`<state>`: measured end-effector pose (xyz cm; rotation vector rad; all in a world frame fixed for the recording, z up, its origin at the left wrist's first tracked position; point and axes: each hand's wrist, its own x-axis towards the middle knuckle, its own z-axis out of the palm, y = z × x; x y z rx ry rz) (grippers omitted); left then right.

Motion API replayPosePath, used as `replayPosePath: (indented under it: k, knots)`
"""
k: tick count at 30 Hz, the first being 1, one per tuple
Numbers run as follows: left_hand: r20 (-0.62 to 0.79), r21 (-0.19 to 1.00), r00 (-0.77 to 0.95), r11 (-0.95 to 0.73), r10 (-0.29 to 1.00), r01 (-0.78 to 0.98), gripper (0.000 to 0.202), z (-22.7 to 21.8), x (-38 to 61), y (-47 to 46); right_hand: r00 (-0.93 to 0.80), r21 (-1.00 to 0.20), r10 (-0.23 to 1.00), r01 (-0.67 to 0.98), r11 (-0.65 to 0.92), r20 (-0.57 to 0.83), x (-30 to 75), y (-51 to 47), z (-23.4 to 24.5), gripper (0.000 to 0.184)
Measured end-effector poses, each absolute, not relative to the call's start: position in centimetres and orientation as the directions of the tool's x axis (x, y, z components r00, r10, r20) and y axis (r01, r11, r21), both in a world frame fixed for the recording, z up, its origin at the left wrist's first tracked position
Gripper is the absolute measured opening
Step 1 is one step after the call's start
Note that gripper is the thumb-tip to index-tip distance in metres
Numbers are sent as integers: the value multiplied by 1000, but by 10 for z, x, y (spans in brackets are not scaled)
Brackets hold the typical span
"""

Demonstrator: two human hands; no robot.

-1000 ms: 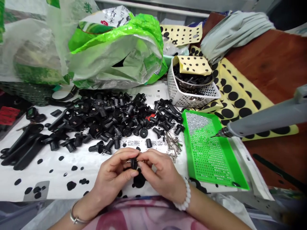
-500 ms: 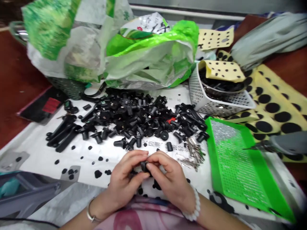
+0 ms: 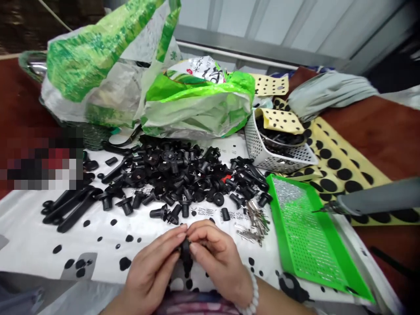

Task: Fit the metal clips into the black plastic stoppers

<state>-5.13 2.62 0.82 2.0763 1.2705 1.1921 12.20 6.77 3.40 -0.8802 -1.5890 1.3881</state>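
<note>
My left hand (image 3: 151,271) and my right hand (image 3: 219,258) meet near the front edge of the white sheet (image 3: 36,245). Both pinch one small black plastic part (image 3: 186,251) between their fingertips. Just beyond the hands lies a large heap of similar black plastic parts (image 3: 177,175). A small cluster of metal pins (image 3: 254,221) lies to the right of the hands. A white bead bracelet (image 3: 251,299) circles my right wrist.
A green perforated tray (image 3: 311,245) with tiny screws lies at the right; a grey electric screwdriver (image 3: 374,201) hangs over it. A white basket (image 3: 278,159) of black parts stands behind it. Green-and-white bags (image 3: 197,105) fill the back. Yellow dotted sheets (image 3: 341,162) cover the wooden table.
The view has tilted up and shifted. My hands stay together on the small black part, now lower in the picture, with the fingers turned slightly.
</note>
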Motion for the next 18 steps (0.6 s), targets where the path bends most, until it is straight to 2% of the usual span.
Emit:
replayPosePath:
  k: [5,12,15,18]
  knots:
    - [500,633,162,-487,851,602,44,12,-56,29,-410,-945,868,42,325,280,119,69,38,11]
    - [543,523,211,-524,813,672,36,6,-59,34,-483,-835,787,181,520,385,124,71,39,13]
    - [539,542,189,-509,821,669,30,5,-55,38,-501,-795,760,208,570,414,126,75,38,15]
    - [493,622,167,-480,854,618,26,8,-50,42,-498,-812,765,184,554,408,126,78,37,14]
